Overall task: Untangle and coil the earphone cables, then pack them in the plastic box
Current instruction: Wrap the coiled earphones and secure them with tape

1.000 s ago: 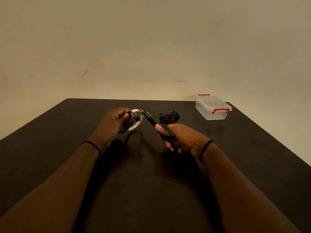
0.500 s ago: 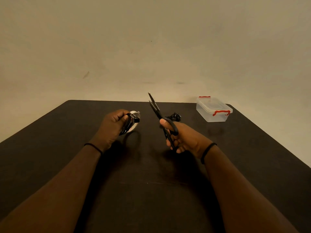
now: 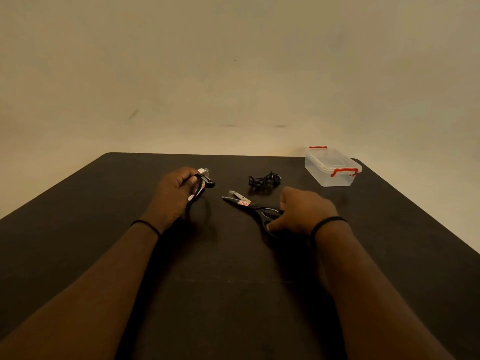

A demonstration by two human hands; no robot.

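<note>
My left hand (image 3: pixel 174 193) grips a coiled black earphone cable (image 3: pixel 201 189) together with a roll of white tape, held just above the dark table (image 3: pixel 233 294). My right hand (image 3: pixel 302 213) holds the handles of black scissors (image 3: pixel 249 205), which lie flat on the table with the blades pointing left. A tangled black earphone cable (image 3: pixel 263 180) lies on the table behind the scissors. The clear plastic box (image 3: pixel 331 167) with red clips stands closed at the far right corner.
The table's far edge runs just behind the box, and its right edge slants down past the box. A plain beige wall rises behind the table.
My right hand has lowered the scissors from pointing up in the air to lying flat on the table. My left hand has kept its hold on the coil and tape.
</note>
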